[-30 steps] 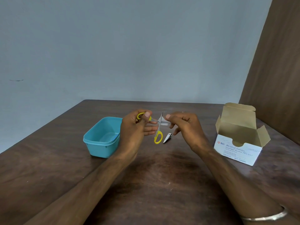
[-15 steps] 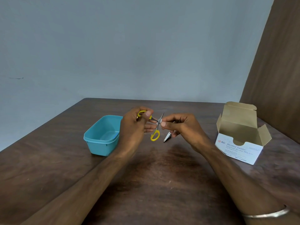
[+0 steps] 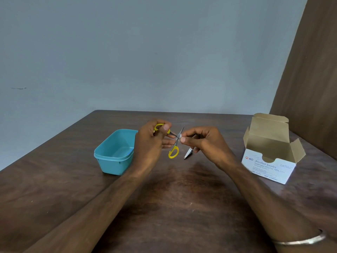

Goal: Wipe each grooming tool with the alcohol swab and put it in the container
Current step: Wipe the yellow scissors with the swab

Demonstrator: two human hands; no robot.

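Here, scissors (image 3: 175, 143) held open above table (image 3: 182, 207), centre; blade axis upright, tip far. Left hand (image 3: 153, 143) gripped yellow handle; right hand (image 3: 204, 141) pinched swab (image 3: 180, 137) on blade. Container (image 3: 114, 152) lay left, nearer left hand; nail clipper (image 3: 188, 153) near right.

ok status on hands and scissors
Left hand grips scissors by a yellow handle. Right hand pinches swab on blade. Clipper on table, container empty. Nothing in the way.
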